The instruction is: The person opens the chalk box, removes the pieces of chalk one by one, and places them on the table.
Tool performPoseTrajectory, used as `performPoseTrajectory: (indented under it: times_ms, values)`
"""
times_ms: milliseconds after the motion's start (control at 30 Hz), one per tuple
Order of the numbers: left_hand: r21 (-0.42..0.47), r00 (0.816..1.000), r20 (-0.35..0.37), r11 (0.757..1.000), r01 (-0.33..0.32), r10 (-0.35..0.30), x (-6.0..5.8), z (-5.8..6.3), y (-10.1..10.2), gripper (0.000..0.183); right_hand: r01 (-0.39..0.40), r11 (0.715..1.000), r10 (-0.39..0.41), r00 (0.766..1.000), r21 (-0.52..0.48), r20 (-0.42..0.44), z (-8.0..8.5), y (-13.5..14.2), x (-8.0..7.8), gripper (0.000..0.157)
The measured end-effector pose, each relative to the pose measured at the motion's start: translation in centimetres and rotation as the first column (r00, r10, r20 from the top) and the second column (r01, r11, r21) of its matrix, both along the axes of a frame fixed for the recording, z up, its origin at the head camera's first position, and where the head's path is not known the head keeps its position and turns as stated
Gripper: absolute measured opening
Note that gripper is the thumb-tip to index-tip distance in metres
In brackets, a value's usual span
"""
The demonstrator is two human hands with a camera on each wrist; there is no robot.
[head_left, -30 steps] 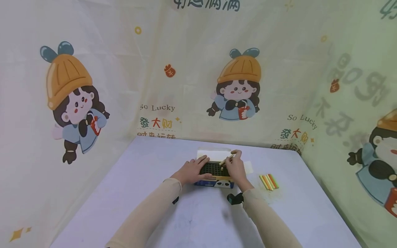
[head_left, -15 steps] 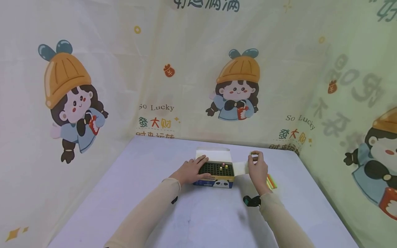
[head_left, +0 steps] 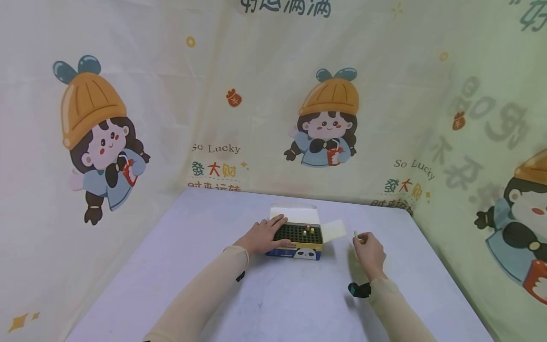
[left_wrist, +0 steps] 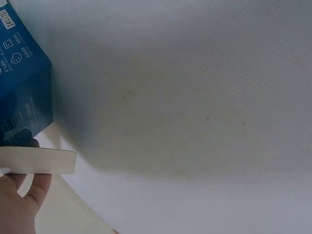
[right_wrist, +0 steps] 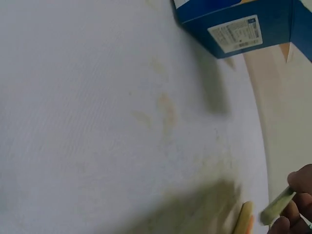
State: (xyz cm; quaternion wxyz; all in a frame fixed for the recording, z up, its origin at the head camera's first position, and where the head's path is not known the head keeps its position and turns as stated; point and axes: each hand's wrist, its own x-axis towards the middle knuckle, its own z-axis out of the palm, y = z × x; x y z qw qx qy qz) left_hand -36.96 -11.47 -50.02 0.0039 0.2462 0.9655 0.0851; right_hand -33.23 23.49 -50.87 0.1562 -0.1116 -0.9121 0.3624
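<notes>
A blue and yellow chalk box (head_left: 299, 254) with a panda on its front stands with its lid up, showing a black grid of holes. Three chalk ends, pink and yellowish, stick up at the grid's right side. My left hand (head_left: 262, 236) holds the box's left end, thumb along the front edge and fingers at the back. To the right of the box, my right hand (head_left: 371, 255) pinches a pale greenish chalk stick (right_wrist: 277, 207). Beside that stick in the right wrist view lies yellow chalk (right_wrist: 242, 219) on the table, with orange behind; the right hand covers these in the head view.
The box's white lid (head_left: 295, 213) stands up behind the grid. A white side flap (head_left: 333, 231) juts out right, and a left flap (left_wrist: 44, 161) shows in the left wrist view. Faint chalk dust marks the white table (right_wrist: 97, 122). A printed cloth (head_left: 265, 123) hangs behind.
My right hand has moved from over the grid rightward, past the side flap, then lower, a chalk stick at its fingertips. My left hand has stayed on the box.
</notes>
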Motion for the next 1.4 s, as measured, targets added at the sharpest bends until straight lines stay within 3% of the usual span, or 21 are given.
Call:
performPoseTrajectory:
  times_ms: [367, 1033, 1233, 1400]
  values:
    - [0.023, 1.000, 0.011, 1.000, -0.006, 0.006, 0.0, 0.0, 0.0, 0.090, -0.029, 0.998, 0.022, 0.991, 0.053, 0.129, -1.9, 1.2, -0.3, 0.030]
    - [0.030, 1.000, 0.008, 1.000, 0.008, -0.008, 0.2, 0.2, 0.0, 0.090, -0.060, 0.998, 0.057, 0.994, 0.031, 0.094, -2.7, 1.9, -0.7, 0.024]
    - [0.025, 1.000, 0.010, 1.000, 0.009, -0.009, 0.3, 0.5, 0.0, 0.090, -0.052, 0.998, 0.049, 0.996, 0.029, 0.078, -2.2, 1.8, -0.7, 0.025]
    - [0.013, 1.000, 0.008, 1.000, 0.003, -0.003, 0.4, 0.4, 0.0, 0.089, -0.029, 0.999, 0.029, 1.000, 0.018, -0.002, -1.2, 1.3, -1.0, 0.024]
